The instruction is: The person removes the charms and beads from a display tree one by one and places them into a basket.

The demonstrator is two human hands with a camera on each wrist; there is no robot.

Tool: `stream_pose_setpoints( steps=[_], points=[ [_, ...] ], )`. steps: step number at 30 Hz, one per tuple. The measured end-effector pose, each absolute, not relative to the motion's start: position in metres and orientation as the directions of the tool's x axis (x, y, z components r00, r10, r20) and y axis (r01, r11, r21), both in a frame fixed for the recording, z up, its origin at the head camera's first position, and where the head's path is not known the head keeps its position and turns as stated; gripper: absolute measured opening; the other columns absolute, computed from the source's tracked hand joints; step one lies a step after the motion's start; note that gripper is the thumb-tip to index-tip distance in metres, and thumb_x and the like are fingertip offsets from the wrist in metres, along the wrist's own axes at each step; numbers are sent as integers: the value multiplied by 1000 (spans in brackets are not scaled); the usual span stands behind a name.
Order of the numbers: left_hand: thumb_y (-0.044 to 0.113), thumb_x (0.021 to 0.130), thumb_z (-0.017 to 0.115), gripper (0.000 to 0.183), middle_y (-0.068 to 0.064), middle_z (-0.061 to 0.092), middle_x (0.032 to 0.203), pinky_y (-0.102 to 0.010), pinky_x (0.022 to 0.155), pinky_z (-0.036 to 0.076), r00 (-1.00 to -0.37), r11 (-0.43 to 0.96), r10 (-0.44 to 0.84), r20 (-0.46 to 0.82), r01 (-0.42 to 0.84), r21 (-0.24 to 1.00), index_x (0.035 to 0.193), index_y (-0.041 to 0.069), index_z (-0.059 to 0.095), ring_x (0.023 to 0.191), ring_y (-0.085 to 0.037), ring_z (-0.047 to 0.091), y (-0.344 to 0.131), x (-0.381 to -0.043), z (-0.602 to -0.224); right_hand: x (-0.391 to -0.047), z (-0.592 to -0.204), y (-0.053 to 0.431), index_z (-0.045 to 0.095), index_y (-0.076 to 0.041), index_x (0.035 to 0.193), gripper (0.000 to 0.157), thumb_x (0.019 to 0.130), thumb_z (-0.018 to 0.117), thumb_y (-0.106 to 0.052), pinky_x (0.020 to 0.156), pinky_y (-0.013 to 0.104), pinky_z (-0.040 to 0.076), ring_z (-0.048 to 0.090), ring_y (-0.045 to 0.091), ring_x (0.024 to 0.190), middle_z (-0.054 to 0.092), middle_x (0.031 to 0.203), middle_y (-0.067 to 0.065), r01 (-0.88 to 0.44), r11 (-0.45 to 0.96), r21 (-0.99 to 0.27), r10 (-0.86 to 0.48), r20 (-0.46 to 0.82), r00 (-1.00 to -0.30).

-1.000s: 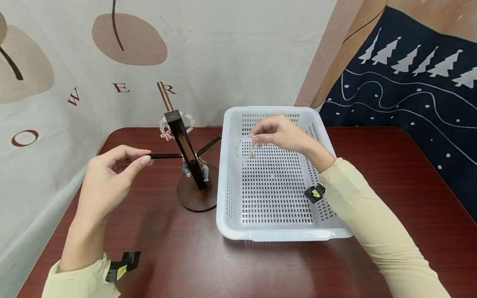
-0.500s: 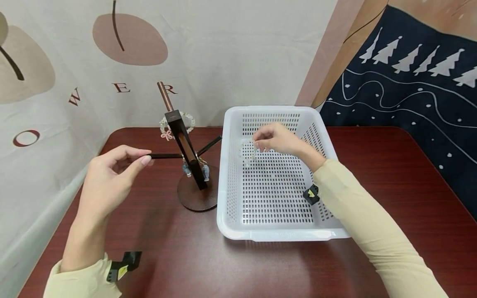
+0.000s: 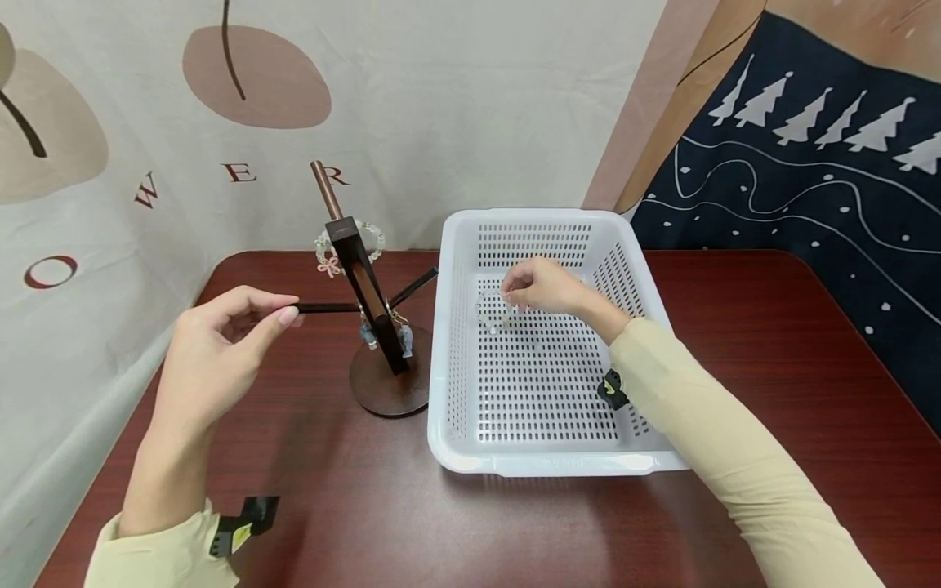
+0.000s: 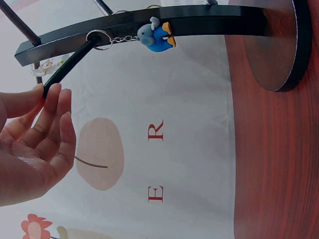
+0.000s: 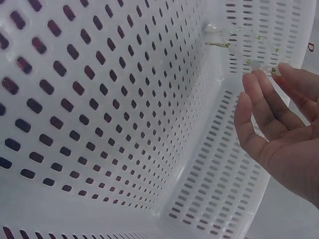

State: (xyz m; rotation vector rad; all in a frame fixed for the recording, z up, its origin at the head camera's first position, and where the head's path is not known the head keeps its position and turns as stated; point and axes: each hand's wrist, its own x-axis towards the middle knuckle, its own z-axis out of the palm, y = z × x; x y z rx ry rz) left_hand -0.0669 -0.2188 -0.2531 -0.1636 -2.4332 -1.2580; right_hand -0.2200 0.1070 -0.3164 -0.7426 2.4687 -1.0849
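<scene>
From the head camera, at left of frame, I have the left hand (image 3: pixel 216 351) pinching the end of a black peg (image 3: pixel 327 308) on the dark stand (image 3: pixel 367 286). Right of centre, the right hand (image 3: pixel 547 286) is inside the white basket (image 3: pixel 559 465), pinching a clear beaded bracelet (image 3: pixel 492 330); I can't tell whether it touches the basket's bottom. My left wrist view shows thumb and fingers on the peg at left, with a blue figure (image 4: pixel 158 37) ringed onto it, upper centre. In my right wrist view, the bracelet lies at the fingertips, upper right.
</scene>
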Motion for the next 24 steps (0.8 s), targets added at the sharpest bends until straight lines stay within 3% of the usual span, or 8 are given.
stream_pose_setpoints(
  steps=[14,24],
  points=[
    [2,83,65,15,20,64,73,-10,62,41,-918,585,-76,390,276,762,88,16,67,67,4,60,-219,-68,-254,-220,-315,108,63,4,101,17,88,58,-5,68,32,48,61,31,77,63,93,20,-274,581,-767,-563,-135,-815],
    [0,83,65,8,20,64,74,-10,63,41,-917,579,-75,392,280,765,91,1,67,68,4,60,-219,-68,-255,-217,-307,105,63,4,101,16,88,58,-5,76,44,48,60,35,82,63,93,22,-251,496,-831,-593,-114,-797]
  ],
)
